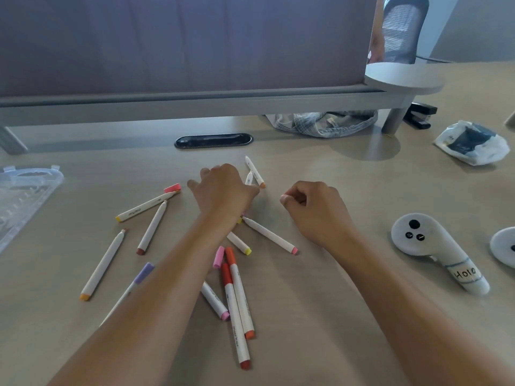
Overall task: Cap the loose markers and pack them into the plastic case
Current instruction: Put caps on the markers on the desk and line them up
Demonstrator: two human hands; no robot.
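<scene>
Two capped red and orange markers (238,310) are lying nearest, at 6 o'clock, waiting to be packed. Left hand (223,190) is reaching flat, fingers released, toward an uncapped marker (255,171) at 12 o'clock. Right hand (315,210) is clenched, seemingly holding nothing. Plastic case (25,196) is lying well apart at 9 o'clock

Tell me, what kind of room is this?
Probably an office. The markers lie on a desk with a fabric divider screen along its back edge, a mesh office chair stands behind it, and a black stapler sits nearby.
</scene>
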